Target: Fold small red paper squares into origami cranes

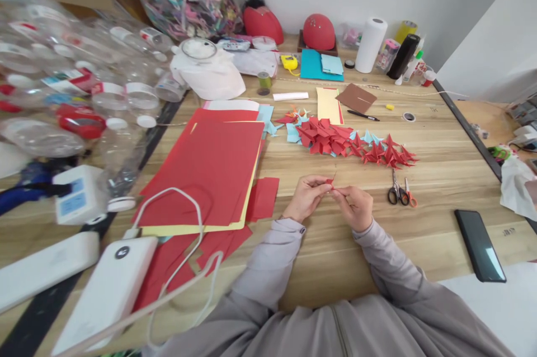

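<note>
Between my two hands is a small folded piece of red paper [330, 182], pinched above the table. My left hand [307, 197] grips it with thumb and fingertips, and my right hand [355, 205] pinches its near side. The fingers partly hide its shape. Just beyond lies a heap of pointed, folded red paper figures [325, 136], with light blue ones [369, 137] among them. To the right of my right hand lie black-handled scissors [397, 192] and orange-handled scissors [410, 195]. Small red paper squares [264, 198] rest left of my left hand.
A stack of large red sheets [210, 172] covers the left of the table. A white power bank [107, 290] with a cable lies at the near left, beside many plastic bottles [113, 99]. A phone [479, 245] lies at the right; a black pen [363, 115] lies beyond the figures.
</note>
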